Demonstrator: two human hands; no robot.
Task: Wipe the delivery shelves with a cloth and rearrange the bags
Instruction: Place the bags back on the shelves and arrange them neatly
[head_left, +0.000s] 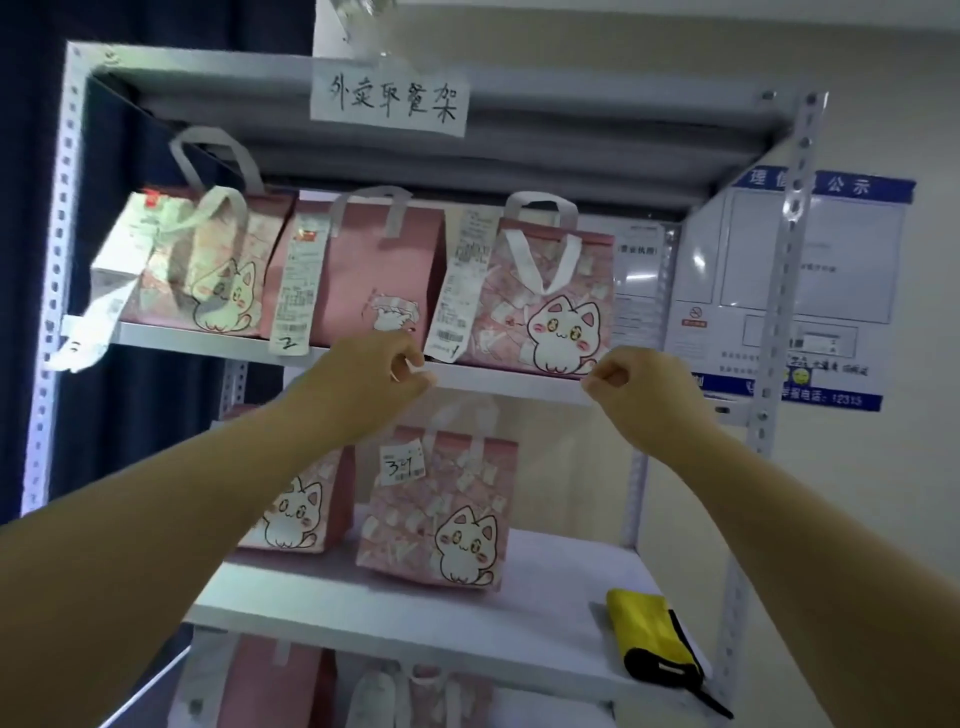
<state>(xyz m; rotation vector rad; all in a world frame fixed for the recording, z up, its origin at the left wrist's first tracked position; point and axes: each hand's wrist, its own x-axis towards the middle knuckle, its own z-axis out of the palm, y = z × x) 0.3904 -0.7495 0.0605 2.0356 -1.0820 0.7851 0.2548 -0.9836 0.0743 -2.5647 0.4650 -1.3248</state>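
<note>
At the delivery shelves, both hands curled by the upper row

Across the centre of the frame, the upper shelf (208, 340) carries three pink bags with a cartoon cat, standing side by side: the left bag (208, 270), the middle bag (374, 270) and the right bag (545, 301). The left hand (374, 374) is raised to the front edge of this shelf, just below the long receipt (457, 291) that hangs down the right bag. Its grip is curled, thumb against fingertips, and I cannot tell whether it pinches anything. The right hand (639, 384) is at the same edge, by the lower right corner of the right bag. Its grip is pressed together into a loose fist with nothing in it.

Below, the middle shelf (415, 613) holds a half-hidden bag (296, 509) behind the left forearm. Beside it is a tagged bag (441, 514) with a handwritten slip. The cloth (652, 636), yellow with a black edge, lies folded at the lower right of the frame. It sits on the right end of the middle shelf, well apart from both hands.

More pink bags (270, 691) show at the bottom edge. A handwritten paper label (387, 101) hangs at the top centre, and a notice board (821, 270) is on the wall at the right.
</note>
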